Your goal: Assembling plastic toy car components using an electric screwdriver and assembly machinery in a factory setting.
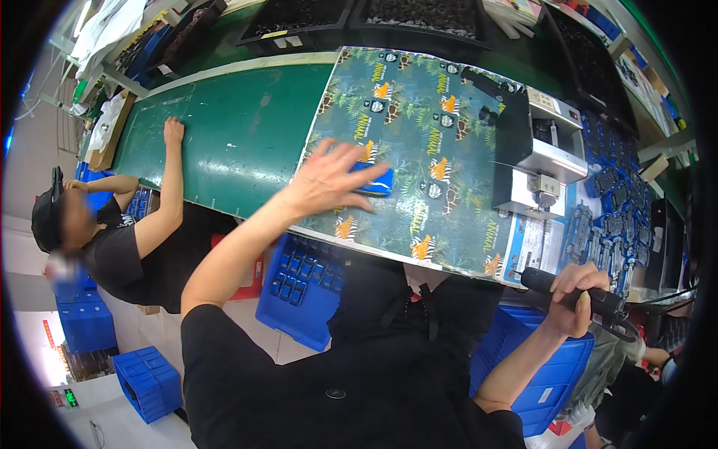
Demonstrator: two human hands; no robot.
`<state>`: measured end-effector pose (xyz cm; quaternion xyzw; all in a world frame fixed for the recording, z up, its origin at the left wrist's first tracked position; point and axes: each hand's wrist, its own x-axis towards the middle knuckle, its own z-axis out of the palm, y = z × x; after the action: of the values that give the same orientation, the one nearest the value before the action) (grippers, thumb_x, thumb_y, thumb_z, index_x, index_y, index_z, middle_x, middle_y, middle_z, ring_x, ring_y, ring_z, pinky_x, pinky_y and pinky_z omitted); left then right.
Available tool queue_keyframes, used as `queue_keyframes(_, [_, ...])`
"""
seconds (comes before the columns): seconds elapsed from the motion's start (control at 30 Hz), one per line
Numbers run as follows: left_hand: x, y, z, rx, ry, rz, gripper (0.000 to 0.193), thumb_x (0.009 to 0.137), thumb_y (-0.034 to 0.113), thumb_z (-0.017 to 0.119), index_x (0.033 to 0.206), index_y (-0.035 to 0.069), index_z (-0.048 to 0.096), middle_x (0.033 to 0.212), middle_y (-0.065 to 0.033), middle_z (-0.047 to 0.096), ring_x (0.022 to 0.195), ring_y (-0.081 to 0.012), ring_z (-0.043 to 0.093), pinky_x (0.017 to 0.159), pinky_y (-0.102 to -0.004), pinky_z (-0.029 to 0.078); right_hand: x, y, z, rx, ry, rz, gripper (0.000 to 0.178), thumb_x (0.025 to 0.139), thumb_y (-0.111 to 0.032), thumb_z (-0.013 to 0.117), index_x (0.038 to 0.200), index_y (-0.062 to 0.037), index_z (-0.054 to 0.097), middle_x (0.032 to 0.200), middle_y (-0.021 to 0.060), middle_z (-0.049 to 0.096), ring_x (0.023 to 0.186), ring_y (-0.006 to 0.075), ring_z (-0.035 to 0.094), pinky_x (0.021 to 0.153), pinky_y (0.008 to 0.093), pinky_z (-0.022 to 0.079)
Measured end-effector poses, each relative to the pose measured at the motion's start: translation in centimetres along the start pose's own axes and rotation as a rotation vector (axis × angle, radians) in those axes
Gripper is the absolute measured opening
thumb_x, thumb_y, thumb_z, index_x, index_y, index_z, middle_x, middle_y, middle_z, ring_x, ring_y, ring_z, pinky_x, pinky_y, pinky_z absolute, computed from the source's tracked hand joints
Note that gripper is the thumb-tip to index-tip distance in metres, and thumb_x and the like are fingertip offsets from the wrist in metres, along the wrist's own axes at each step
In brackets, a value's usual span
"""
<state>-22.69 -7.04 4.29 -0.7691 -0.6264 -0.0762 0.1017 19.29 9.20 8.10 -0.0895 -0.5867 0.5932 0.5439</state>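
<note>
My left hand (334, 179) is over the patterned sheet (407, 217), its fingers stretched and spread. A small blue block-like piece (378, 182) lies under and beside those fingers; part of it is hidden, and whether they touch it I cannot tell. At the bench's near right edge, my right hand (574, 298) is closed around a black cylindrical hand tool (540, 281), possibly an electric screwdriver. The tool's thick rounded end points left, and its other end passes behind the fingers to the right.
A black and silver bench machine (550, 165) stands right of the sheet. Several blue-black parts (617, 198) cover the bench beyond it. Black bins (422, 21) line the back. Another person (142, 247) sits left, one hand on the green bench (232, 135). Blue crates (295, 299) stand below.
</note>
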Motion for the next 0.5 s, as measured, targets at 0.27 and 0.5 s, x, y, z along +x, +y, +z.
queue_keyframes(0.27, [-12.5,-5.5,-3.9,0.241,0.084,-0.562,0.117,0.058,0.061,0.08,0.15,0.006,0.033,0.156,-0.0217,0.026,0.144,-0.0384,0.026,0.115,-0.0593,0.021,0.0,0.4,-1.9,-0.01,-0.024,0.001,0.024,0.086,-0.018,0.064,0.094,-0.0009,0.05,0.078,0.0107,0.052,0.054,0.0151,0.05,0.05,0.0275,0.043])
queue_keyframes(0.5, [0.1,8.2,-2.4,-0.272,0.558,-0.3,0.039,0.078,-0.002,0.074,0.115,-0.002,0.063,0.116,-0.0208,0.064,0.104,-0.0353,0.065,0.088,-0.0399,0.053,0.2,-0.1,-1.8,-0.037,-0.012,0.041,0.034,0.085,-0.024,0.075,0.097,0.0002,0.054,0.083,0.0126,0.056,0.056,0.0161,0.055,0.052,0.0302,0.048])
